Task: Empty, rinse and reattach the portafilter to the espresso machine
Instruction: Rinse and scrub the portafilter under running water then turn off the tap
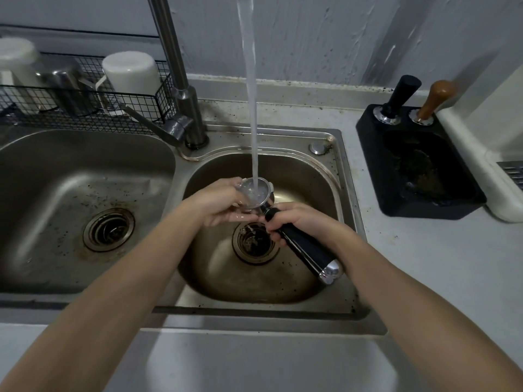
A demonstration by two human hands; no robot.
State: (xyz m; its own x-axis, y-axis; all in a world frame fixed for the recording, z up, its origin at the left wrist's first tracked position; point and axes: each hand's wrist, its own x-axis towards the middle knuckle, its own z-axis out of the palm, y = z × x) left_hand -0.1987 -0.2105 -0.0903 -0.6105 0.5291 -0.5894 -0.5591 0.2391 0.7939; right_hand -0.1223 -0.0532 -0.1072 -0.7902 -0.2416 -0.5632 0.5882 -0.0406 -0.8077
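Both hands on portafilter (256, 193) over sink (325, 176): right hand (294, 222) gripping handle, left hand (223, 202) cupping basket. Rinsing under stream; next, probably shake dry, reattach.

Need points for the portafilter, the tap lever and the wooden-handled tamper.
portafilter (304, 247), head view, on the black handle below the right hand.
tap lever (147, 121), head view, midway along the lever.
wooden-handled tamper (437, 94), head view, on the brown handle.
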